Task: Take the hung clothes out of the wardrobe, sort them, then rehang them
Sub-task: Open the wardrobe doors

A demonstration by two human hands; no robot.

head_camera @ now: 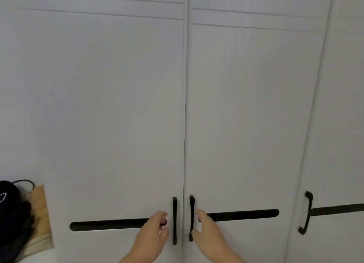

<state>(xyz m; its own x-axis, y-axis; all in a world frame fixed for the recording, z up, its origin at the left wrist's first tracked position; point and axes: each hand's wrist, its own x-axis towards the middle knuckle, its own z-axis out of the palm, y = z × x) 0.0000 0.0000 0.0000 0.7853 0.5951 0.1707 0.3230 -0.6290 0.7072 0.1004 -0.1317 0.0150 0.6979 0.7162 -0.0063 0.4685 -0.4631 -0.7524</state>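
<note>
Head view showed my left hand (155,229) and right hand (204,226) either side of the wardrobe (118,105) seam, fingers loosely open, holding nothing. Clothes were hidden behind shut doors; I'd judged hooking both handles (174,220) evenly best.

Both forearms came up from the bottom edge, angled inward toward each other. The left hand (155,231) was raised with its fingers loosely curled, thumb below and fingertips bent forward, holding nothing that could be made out; a dark red nail showed on one fingertip. The right hand (204,230) was just beside it, fingers more extended and slightly spread, thumb pointing down and to the left, palm turned inward. The two hands sat at about the same height, near each other but apart.
</note>
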